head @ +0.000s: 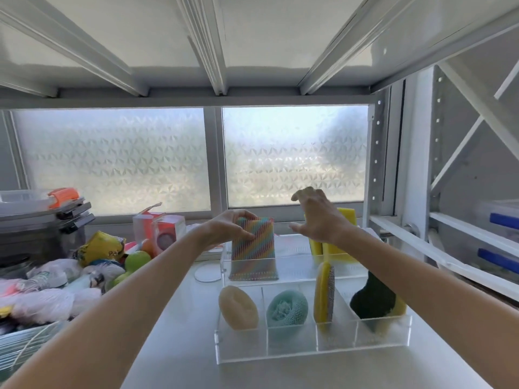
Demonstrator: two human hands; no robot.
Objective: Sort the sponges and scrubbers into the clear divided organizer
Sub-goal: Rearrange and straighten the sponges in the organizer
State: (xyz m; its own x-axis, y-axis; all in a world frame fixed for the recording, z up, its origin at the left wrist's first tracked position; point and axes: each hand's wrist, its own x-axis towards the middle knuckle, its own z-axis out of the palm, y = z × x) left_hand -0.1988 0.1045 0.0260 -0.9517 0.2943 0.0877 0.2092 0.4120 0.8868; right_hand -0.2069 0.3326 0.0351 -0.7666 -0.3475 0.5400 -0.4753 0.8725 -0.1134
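Left hand (234, 226) pinching the top left corner of the rainbow scrubber (253, 248), thumb in front, fingers behind. Held upright in the back left compartment of the organizer (309, 357), lower edge down at or near the floor; contact hard to judge through the clear wall. Right hand (317, 217) open and empty, fingers spread, hovering just beside the scrubber's top right corner, above the back row.

Probably light, soft and floppy: a knit mesh pad, rough enough not to slip, unlikely to be harmed by a squeeze. Best taken along the top edge, both corners if it sags, then let down straight.

Behind the right hand, yellow sponges (337, 248) standing in the back right compartment. Front row, left to right: a beige sponge (238, 307), a teal puff (287, 307), a yellow-and-silver pad (324, 293) on edge, a dark scrubber (372, 299) with a yellow piece behind it. Organizer resting on the white counter (174, 346). Off to the left, a heap of bags (45, 293) and green fruit (137, 261), well apart from the sorting.
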